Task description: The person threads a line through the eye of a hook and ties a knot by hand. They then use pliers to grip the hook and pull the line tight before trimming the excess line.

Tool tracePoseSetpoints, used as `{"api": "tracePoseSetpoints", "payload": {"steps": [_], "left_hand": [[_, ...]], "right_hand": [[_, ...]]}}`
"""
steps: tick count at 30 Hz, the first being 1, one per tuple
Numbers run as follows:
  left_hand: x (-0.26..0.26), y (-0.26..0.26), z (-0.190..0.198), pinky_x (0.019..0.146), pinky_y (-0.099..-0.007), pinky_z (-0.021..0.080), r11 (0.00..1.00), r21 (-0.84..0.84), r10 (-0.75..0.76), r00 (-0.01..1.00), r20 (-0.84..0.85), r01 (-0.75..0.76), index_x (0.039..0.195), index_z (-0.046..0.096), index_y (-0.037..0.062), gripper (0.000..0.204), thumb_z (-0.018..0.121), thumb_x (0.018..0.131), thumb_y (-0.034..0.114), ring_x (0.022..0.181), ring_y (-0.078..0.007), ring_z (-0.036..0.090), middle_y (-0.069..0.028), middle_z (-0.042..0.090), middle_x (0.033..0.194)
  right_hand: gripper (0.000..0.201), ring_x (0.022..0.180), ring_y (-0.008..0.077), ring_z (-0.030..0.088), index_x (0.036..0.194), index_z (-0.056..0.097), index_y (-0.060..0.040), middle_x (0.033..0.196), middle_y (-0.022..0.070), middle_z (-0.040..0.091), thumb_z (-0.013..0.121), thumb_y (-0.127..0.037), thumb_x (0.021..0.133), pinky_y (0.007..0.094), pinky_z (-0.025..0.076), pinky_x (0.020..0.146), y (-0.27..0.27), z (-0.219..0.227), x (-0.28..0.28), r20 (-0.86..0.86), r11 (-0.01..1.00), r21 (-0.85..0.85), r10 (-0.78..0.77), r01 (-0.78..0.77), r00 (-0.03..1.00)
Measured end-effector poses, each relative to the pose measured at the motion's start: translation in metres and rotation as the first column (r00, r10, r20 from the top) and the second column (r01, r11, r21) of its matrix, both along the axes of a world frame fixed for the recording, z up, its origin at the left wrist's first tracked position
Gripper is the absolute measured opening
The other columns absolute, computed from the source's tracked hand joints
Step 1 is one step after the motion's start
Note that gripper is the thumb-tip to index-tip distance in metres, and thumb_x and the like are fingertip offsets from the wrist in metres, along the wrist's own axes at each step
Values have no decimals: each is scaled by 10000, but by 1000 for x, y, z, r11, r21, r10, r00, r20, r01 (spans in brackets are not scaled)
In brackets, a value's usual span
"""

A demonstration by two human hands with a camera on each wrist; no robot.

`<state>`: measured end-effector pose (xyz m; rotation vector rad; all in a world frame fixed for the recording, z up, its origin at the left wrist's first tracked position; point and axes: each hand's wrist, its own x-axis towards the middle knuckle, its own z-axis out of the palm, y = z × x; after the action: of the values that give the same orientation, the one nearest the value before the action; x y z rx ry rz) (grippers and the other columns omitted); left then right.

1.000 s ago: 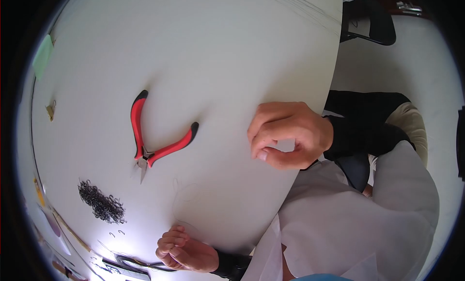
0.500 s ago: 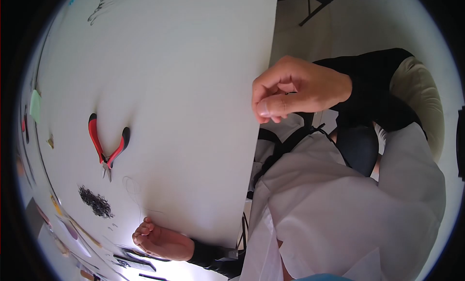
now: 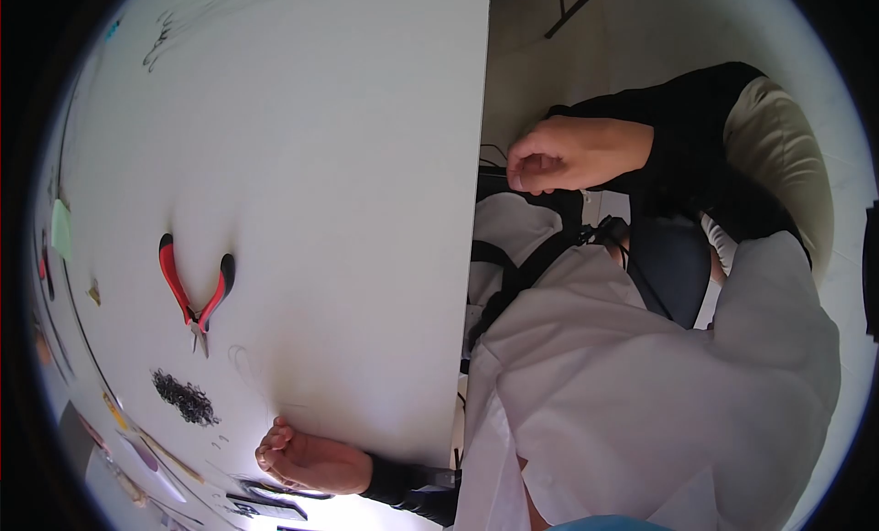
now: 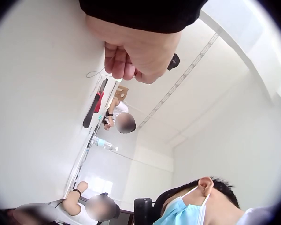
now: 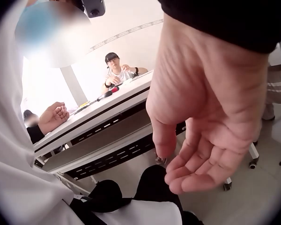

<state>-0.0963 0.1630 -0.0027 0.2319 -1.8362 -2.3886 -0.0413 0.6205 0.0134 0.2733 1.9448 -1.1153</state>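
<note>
Head view, with both wrist views. The left hand (image 3: 307, 462) rests at the table (image 3: 366, 119) edge near 7 o'clock, fingers curled in a loose fist; whether they pinch anything cannot be told, though the left wrist view (image 4: 131, 54) shows them bunched beside a thin wire loop (image 4: 94, 73) on the surface. The right hand (image 3: 572, 156) hangs off the table at 2 o'clock, above the lap; in the right wrist view (image 5: 201, 126) its palm is bare, the fingers relaxed and gently curved, holding nothing. Red-handled pliers (image 3: 194, 293) lie untouched on the table at 9 o'clock, well apart from both hands. A heap of small dark jump rings (image 3: 183, 398) lies near 8 o'clock, between the pliers and the left hand, with a few stray rings (image 3: 218, 438) just beside it.

Risks, as judged: the left hand sits close to the ring heap and to the table edge, so a careless sweep of the wrist could scatter rings onto the floor. The fine wire, barely visible against the white surface, could snag under the hand and kink.
</note>
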Motion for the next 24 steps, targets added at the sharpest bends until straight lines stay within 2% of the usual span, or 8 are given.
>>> {"api": "tracePoseSetpoints", "payload": {"steps": [3,8,12,15,17,20,23,24], "left_hand": [[-1,1,0,944,-341,517,1000,2,-12,1000,-10,12,932,706,83,184,575,1033,163,897,-169,675,-29,715,870],[0,16,2,915,-342,472,989,-43,145,989,25,-144,875,538,63,183,518,1036,149,805,-162,533,-25,557,805],[0,18,1,909,-342,485,989,-32,143,990,9,-143,873,549,63,176,538,1030,143,796,-166,555,-27,583,797],[1,8,-2,968,-353,520,1000,7,-8,999,-36,8,960,715,108,177,570,1041,170,894,-151,675,-7,712,879],[-1,18,2,937,-346,506,995,-49,91,996,-8,-91,901,620,76,166,551,1032,153,846,-167,619,-21,641,829],[-1,25,6,917,-342,503,988,-68,138,990,5,-138,872,576,60,182,539,1028,145,822,-177,597,-28,606,804],[1,10,2,941,-352,506,999,-1,37,999,-2,-37,919,654,71,168,580,1029,174,874,-166,643,-20,666,841],[1,4,0,955,-357,507,999,31,-12,1000,-11,12,943,692,77,168,601,1030,189,899,-159,665,-16,696,859]], "right_hand": [[318,750,126,666,1045,681,16,835,49,713,586,-287,1027,299,528,679,-8,17,-22,-46,999,34,34,-32,998],[342,715,169,653,949,687,12,764,66,683,578,-307,1007,335,519,666,-18,38,-44,-127,999,27,27,-23,991],[332,657,190,613,980,698,35,726,73,665,591,-278,1009,345,506,632,-18,24,-42,-99,951,221,242,-216,965],[336,684,237,658,893,711,29,711,111,677,611,-283,967,360,532,652,-26,21,-34,17,867,344,378,-360,926],[323,728,267,692,845,720,12,711,138,685,630,-287,929,365,554,679,-19,2,-11,107,866,332,359,-374,927],[267,791,317,709,819,733,-63,763,123,705,634,-309,850,417,572,732,-11,-25,17,596,768,154,429,-621,679],[333,877,354,718,910,754,-63,872,152,733,702,-354,757,442,587,797,-5,-66,88,194,741,182,618,-647,762],[358,892,365,716,932,751,-60,900,163,735,714,-359,738,451,584,805,-9,-72,98,192,735,248,601,-631,776]]}}
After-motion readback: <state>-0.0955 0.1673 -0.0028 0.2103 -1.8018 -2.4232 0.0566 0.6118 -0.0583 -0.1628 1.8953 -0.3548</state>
